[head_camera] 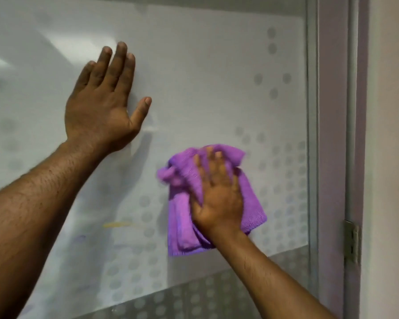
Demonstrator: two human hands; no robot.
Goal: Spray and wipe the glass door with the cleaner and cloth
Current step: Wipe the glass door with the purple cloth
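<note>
The glass door [205, 77] fills the view, frosted white with a pattern of grey dots. My right hand [219, 194] presses a crumpled purple cloth [184, 217] flat against the glass, low and right of centre. My left hand [104, 100] rests flat on the glass higher up at the left, fingers spread, holding nothing. The cloth and right fingers look blurred by motion. No spray cleaner is in view.
A grey metal door frame [312, 134] runs down the right side, with a purple jamb [332, 134] beside it and a brass hinge [351, 242] lower down. A faint yellow smear [116, 224] marks the glass at lower left. A clearer dotted band [217, 293] crosses the bottom.
</note>
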